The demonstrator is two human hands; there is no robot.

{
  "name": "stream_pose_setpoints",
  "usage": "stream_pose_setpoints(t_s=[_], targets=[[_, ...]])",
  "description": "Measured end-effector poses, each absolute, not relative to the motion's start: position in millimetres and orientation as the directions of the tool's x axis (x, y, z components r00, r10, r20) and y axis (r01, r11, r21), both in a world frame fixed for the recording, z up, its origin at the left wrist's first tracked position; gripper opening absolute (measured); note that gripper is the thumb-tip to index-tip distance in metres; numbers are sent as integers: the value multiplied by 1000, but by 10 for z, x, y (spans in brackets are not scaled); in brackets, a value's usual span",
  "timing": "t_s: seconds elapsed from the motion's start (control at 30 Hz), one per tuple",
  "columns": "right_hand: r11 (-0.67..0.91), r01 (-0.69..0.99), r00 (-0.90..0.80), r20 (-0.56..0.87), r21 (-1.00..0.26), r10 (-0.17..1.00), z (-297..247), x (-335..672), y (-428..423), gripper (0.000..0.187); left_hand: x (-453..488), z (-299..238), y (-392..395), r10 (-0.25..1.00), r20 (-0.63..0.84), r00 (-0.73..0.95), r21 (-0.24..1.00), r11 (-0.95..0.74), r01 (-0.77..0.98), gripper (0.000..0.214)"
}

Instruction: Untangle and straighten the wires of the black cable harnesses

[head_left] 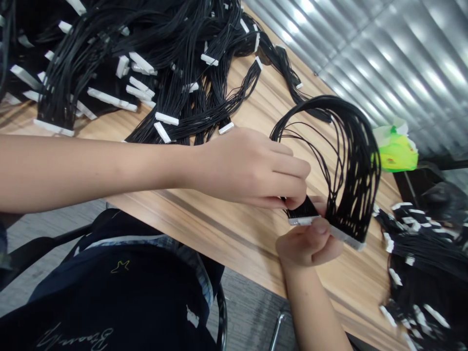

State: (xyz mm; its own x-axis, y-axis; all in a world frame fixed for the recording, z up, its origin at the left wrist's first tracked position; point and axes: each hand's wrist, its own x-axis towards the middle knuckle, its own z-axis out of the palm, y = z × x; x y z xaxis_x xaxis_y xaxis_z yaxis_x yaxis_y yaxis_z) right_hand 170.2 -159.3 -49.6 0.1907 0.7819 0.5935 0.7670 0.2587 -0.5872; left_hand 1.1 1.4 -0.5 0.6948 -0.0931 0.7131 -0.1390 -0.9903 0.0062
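Observation:
A looped bundle of thin black wires (354, 156) arches up between my hands, ending in white connector strips. My left hand (248, 168) comes in from the left, its fingertips pinching the wires just behind a white connector (302, 221). My right hand (310, 243) is below it, with the thumb pressed on that connector. The fingers of my right hand sit under the wires, next to a wider white connector strip (347, 237). Part of the connector's underside is hidden by my fingers.
A large heap of black wire harnesses with white connectors (146, 63) covers the far side of the wood-grain table (219, 229). Another heap (420, 263) lies at the right. A green-yellow plastic bag (397, 151) sits beyond the table edge, before a ribbed silver panel (383, 63).

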Motion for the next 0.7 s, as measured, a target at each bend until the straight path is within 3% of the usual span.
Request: stream_pose_setpoints(t_s=[0.07,0.2,0.37,0.53,0.6,0.7], targets=[[286,741,220,623,-607,750,-481,1688,-1578,31,17,-12,2,-84,657,749,37,-989,-144,25],[237,727,288,599,-644,747,-463,1614,-1532,32,42,-7,-1,-98,601,793,-19,-994,-108,22],[157,481,468,403,-863,787,-457,1531,-1495,33,7,68,179,-230,748,623,-112,-968,-222,46],[185,301,330,285,-935,900,-446,1602,-1463,37,-124,154,574,-299,813,499,-115,-923,-367,58],[183,297,308,276,-937,911,-468,1647,-1465,35,-171,182,696,-258,846,466,-116,-943,-311,50],[187,332,272,284,-924,919,-528,1698,-1492,36,-192,200,761,-125,895,428,-40,-979,-200,19]])
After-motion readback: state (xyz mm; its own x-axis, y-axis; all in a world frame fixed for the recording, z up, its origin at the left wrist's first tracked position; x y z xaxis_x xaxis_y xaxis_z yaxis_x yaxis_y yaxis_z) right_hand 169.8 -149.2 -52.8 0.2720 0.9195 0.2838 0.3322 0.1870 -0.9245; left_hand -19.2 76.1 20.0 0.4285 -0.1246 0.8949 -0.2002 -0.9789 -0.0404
